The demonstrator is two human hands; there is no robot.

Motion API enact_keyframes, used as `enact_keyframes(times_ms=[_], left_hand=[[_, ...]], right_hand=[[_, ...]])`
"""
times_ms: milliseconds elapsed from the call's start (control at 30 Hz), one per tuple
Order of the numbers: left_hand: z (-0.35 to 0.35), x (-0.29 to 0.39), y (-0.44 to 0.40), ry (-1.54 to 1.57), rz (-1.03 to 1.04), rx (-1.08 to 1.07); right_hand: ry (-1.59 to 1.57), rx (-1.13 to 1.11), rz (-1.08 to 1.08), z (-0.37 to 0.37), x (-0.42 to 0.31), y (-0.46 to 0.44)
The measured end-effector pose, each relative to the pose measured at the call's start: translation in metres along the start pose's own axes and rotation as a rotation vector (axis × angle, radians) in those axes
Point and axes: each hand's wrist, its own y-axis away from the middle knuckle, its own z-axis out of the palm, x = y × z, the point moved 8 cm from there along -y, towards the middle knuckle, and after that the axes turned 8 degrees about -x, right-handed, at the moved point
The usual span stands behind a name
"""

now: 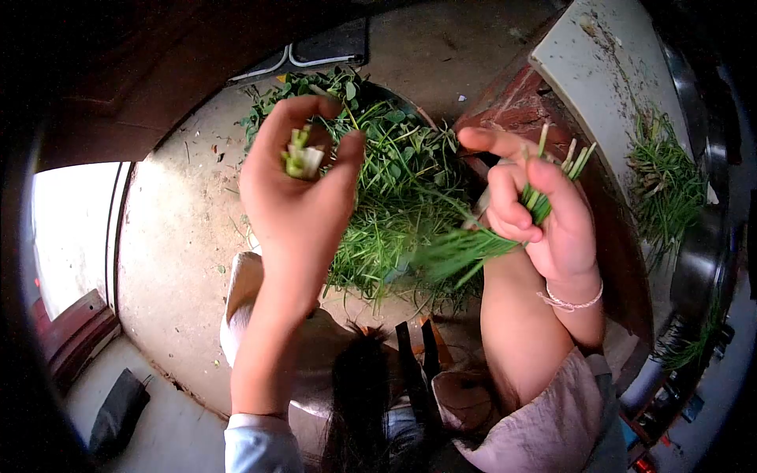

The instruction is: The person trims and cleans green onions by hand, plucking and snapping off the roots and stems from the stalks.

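Observation:
My right hand is closed around a bunch of thin green stalks; their pale cut-looking ends stick up past the fingers and the leafy ends hang to the left. My left hand is raised at the upper left, its fingers curled around small pale green stem pieces, which are blurred. Beneath and between both hands lies a large heap of green leaves and grass-like stalks.
On the right, a pale board bears dirt and another bunch of green stalks. A dark object lies on the floor at lower left. Dark wooden furniture overhangs the upper left. My bent leg is below my right hand.

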Motion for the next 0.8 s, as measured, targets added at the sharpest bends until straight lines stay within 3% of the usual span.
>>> enact_keyframes(times_ms=[67, 167, 267, 333, 400, 500, 600, 633, 667, 700, 800], left_hand=[[0.005, 0.006, 0.004, -0.036, 0.053, 0.009], [0.03, 0.021, 0.011, 0.099, 0.172, -0.288], [0.047, 0.023, 0.019, 0.302, 0.126, -0.392], [0.052, 0.033, 0.017, 0.083, 0.266, -0.528], [0.052, 0.033, 0.018, 0.086, 0.265, -0.524], [0.061, 0.01, 0.023, 0.581, -0.255, -0.509], [0.053, 0.011, 0.019, 0.405, -0.17, -0.538], [0.042, 0.01, 0.011, 0.271, 0.002, -0.398], [0.037, 0.004, 0.01, 0.309, -0.073, -0.358], [0.032, -0.001, 0.01, 0.349, -0.145, -0.313], [0.029, -0.005, 0.011, 0.484, -0.245, -0.29]], right_hand=[[-0.173, -0.076, 0.071, 0.01, 0.01, -0.002], [-0.221, -0.126, 0.133, 0.02, 0.021, -0.001], [-0.16, -0.166, 0.236, 0.021, 0.032, 0.004], [-0.16, -0.107, 0.247, 0.021, 0.035, 0.004], [-0.137, -0.105, 0.224, 0.025, 0.032, 0.002], [-0.033, -0.058, 0.142, 0.022, 0.028, 0.0], [0.072, 0.125, 0.054, 0.005, 0.024, 0.002], [0.105, 0.237, -0.002, -0.001, 0.02, 0.002], [0.138, 0.348, -0.058, -0.007, 0.016, 0.003], [0.277, 0.307, -0.06, -0.014, 0.012, 0.0], [0.296, 0.237, -0.209, -0.013, 0.001, -0.002]])
